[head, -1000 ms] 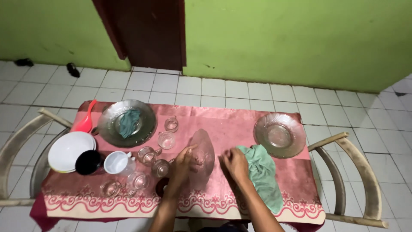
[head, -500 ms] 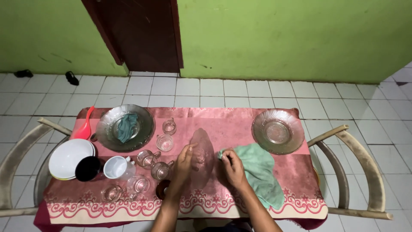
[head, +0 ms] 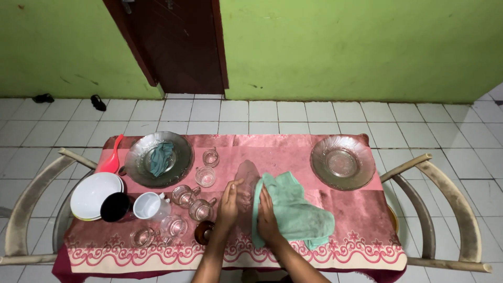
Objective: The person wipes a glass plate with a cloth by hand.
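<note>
Glass plate (head: 246,181) is standing on edge at the table's (head: 293,149) middle, the left hand (head: 229,204) clamping its near rim. Right hand (head: 266,212) is pressing a green cloth (head: 293,209) against its other face, fingers closed on the cloth. Cups (head: 196,202) are sitting just left.

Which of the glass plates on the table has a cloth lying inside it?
The glass plate at far left, beside the red spoon, holds a dark teal cloth. The far-right plate is empty, and the third stands on edge between the hands.
</note>
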